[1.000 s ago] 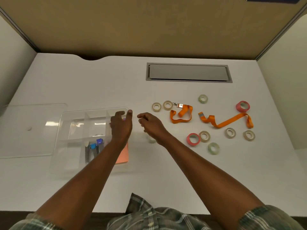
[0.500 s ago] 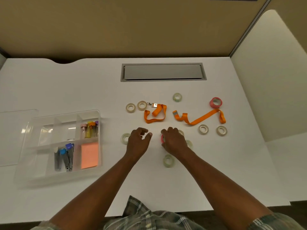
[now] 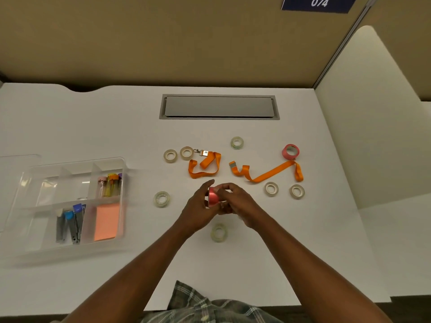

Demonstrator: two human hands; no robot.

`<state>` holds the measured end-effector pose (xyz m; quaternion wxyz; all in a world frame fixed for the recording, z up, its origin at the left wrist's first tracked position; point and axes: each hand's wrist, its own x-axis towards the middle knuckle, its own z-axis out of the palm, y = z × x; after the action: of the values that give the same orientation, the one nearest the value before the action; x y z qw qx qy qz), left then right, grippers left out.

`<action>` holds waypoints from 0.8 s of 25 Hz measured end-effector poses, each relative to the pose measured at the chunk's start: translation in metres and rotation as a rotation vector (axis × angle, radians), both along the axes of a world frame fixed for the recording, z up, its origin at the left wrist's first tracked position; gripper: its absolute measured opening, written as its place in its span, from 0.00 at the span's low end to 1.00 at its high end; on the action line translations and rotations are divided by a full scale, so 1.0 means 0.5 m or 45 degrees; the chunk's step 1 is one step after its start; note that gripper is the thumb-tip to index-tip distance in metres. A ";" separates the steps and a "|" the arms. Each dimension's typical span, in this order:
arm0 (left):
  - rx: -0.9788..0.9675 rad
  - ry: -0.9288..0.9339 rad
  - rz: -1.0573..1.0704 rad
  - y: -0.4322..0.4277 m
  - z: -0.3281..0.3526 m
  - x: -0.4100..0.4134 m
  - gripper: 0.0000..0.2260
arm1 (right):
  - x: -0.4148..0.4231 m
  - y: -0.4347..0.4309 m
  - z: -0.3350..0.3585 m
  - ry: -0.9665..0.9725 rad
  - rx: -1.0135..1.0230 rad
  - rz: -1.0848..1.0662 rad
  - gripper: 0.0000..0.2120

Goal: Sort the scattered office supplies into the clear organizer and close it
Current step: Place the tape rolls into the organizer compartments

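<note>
Fresh from the clear organizer, the left hand and right hand are now lifting a red tape roll off the counter, fingers gripping it for sorting.

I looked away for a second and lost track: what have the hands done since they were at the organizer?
Both hands left the organizer and moved right to the rolls. The right hand picked the red roll up off the table; the left hand now grips it too. The lanyards, the other rolls in view and the organizer's contents lie as before.
</note>
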<state>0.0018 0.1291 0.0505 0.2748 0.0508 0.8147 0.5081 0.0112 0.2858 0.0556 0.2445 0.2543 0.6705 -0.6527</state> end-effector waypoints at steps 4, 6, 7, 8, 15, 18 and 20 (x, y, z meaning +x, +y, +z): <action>-0.027 0.034 0.006 0.036 0.008 -0.004 0.26 | -0.001 0.055 0.007 0.034 0.201 0.120 0.19; -0.060 0.012 0.012 0.044 0.007 -0.003 0.27 | -0.011 0.103 -0.011 0.166 0.506 0.126 0.17; -0.064 0.000 0.014 0.046 0.004 -0.002 0.26 | -0.021 0.137 -0.027 0.243 0.714 0.112 0.16; -0.063 -0.009 0.019 0.047 0.003 0.000 0.25 | -0.031 0.173 -0.040 0.311 0.923 0.092 0.16; -0.109 -0.021 0.045 0.038 0.000 0.013 0.22 | -0.127 0.367 -0.077 0.044 1.489 0.208 0.32; -0.131 -0.030 0.068 0.022 0.000 0.016 0.22 | -0.151 0.384 -0.084 -0.114 1.439 0.212 0.30; -0.141 -0.034 0.084 0.007 -0.004 0.018 0.22 | -0.154 0.383 -0.090 -0.124 1.448 0.172 0.23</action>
<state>0.0109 0.1326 0.0485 0.2711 0.0018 0.8390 0.4717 -0.0655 0.4773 0.0106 0.1411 0.3321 0.9188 -0.1600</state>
